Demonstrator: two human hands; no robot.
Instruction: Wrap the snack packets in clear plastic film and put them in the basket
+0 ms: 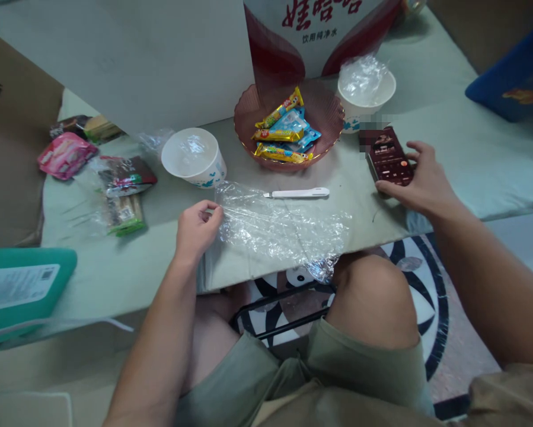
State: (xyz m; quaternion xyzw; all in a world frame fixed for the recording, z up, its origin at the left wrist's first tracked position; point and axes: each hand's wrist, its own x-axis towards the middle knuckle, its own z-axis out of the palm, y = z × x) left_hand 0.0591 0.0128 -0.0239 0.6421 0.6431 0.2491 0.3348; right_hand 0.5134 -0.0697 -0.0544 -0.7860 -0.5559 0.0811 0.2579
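My left hand (199, 228) pinches the left edge of a clear plastic wrap sheet (284, 234), which lies crumpled on the table and hangs over its front edge. A white utility knife (298, 193) rests on the sheet's far side. At the right, my right hand (426, 178) grips a phone (389, 159) with a lit dark-red screen, thumb on its near edge and fingers on its far side. A white paper bowl (194, 155) with plastic in it stands beyond my left hand. Another paper bowl (366, 89), with crumpled film in it, is behind the phone.
A pink glass bowl (245, 131) of yellow and blue wrapped snacks stands mid-table. Packaged snacks (126, 175) and a pink packet (66, 155) lie left. Large boxes (324, 35) line the back. A green container (26, 290) sits front left, and a blue object (515, 80) far right.
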